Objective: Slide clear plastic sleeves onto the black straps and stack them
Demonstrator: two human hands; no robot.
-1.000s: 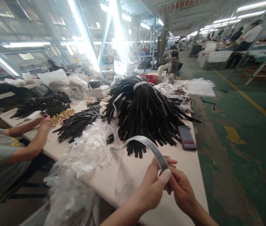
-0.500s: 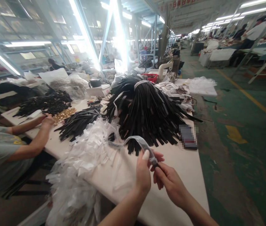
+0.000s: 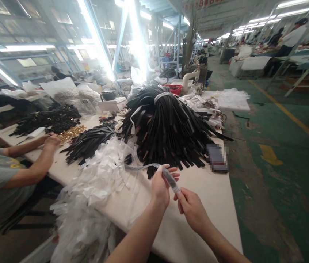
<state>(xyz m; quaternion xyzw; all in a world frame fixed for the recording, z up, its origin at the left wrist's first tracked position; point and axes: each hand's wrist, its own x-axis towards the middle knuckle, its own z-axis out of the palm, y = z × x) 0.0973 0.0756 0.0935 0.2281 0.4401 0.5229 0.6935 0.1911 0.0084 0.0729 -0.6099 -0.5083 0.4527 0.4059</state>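
Note:
A long dark strap [image 3: 169, 179] with translucent film on it curves between my hands, above the pale tabletop. My right hand [image 3: 193, 210] pinches its near end between thumb and bent fingers. The strap runs across my left hand [image 3: 160, 188], between the thumb and the outstretched fingers. Its far part trails left, towards a heap of white film strips [image 3: 102, 164] that spills over the table edge. Just beyond my hands lies a large bundle of black straps [image 3: 168, 128], bound by a pale band near its top.
A phone-like object [image 3: 217, 158], blurred out, lies on the table [image 3: 206, 204] at right. A smaller pile of black straps [image 3: 88, 142] sits left. Beyond it, a co-worker's hands [image 3: 52, 140] work beside gold-coloured pieces [image 3: 72, 134]. Green floor [image 3: 264, 204] runs along the right.
My left hand has moved slightly left and up along the strap, away from my right hand. More of the strap shows between them. The view has shifted a little.

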